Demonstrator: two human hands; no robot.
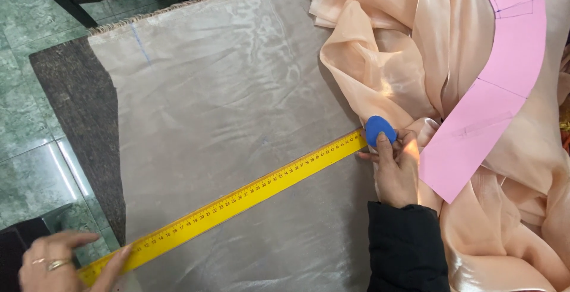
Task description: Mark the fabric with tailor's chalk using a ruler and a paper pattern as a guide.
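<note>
A long yellow ruler (237,200) lies diagonally across a flat sheet of sheer beige fabric (237,90). My left hand (50,265), wearing a ring, presses the ruler's near end down at the bottom left. My right hand (395,167), in a black sleeve, pinches a blue piece of tailor's chalk (378,129) at the ruler's far end, where the flat fabric meets the bunched fabric.
Bunched peach satin fabric (404,54) piles up at the right. A curved pink paper pattern piece (504,78) lies on it. The dark table surface (77,108) shows at the left, with green tiled floor (29,90) beyond its edge.
</note>
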